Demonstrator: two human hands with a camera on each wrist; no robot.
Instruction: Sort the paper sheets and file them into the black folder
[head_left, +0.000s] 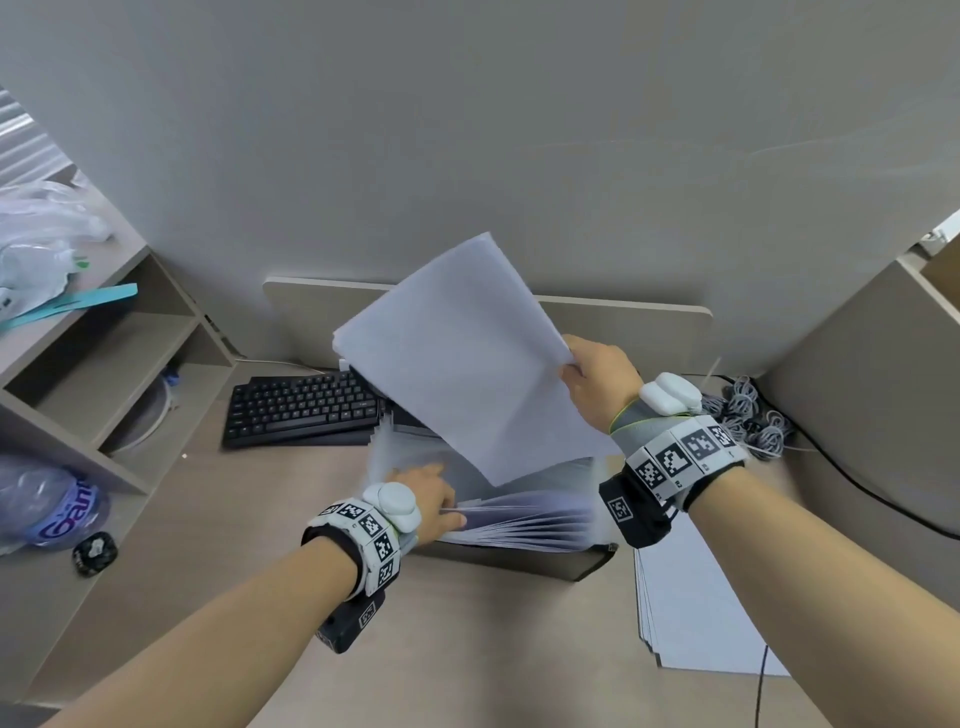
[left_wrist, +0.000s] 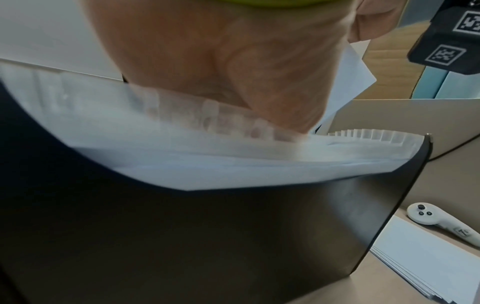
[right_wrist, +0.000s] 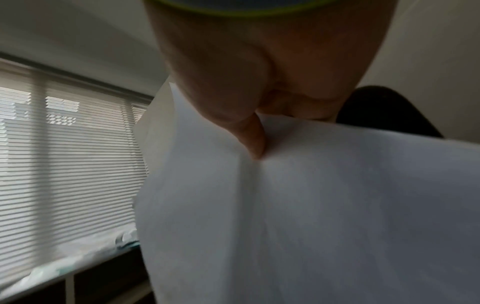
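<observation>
A paper sheet is pinched by the right hand; the black folder's pockets are held apart by left hand fingers, so it slips in.

Bottle label: purple letters "Gan" readable on a plastic bottle lying at the left of the bench; the rest of the word was cut off.
Wrist bands: black-and-white square code markers only; the tiny characters beneath them were too small to read.
Keyboard: key legends illegible.
Paper sheets: blank.
</observation>
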